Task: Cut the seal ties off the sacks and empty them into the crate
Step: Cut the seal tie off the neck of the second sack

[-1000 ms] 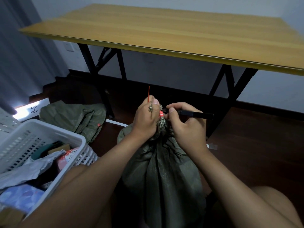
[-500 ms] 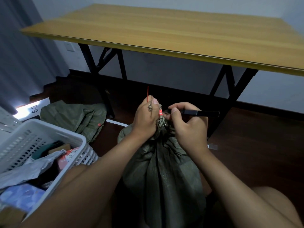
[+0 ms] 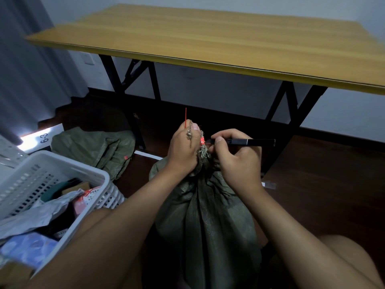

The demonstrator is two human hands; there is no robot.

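Sacks: two green ones; the upright sack [image 3: 208, 222] stands on the floor between the person's knees, and a flattened sack [image 3: 91, 148] lies under the table's left legs.
Seal tie: one red tie [image 3: 202, 141] round the gathered neck of the upright sack, its thin tail [image 3: 185, 117] sticking up.
Crate: one white slotted crate [image 3: 62, 174] at lower left, with parcels inside.
Cutter: one black cutter [image 3: 243, 141].
Table: one wooden-topped table [image 3: 208, 40] on black legs.
Change: the cutter's handle reaches further to the right than half a second ago; both hands remain at the neck.
Left hand: the left hand [image 3: 183, 148] grips the bunched neck, thumb up.
Right hand: the right hand [image 3: 237, 159] pinches the cutter, tip touching the tie.
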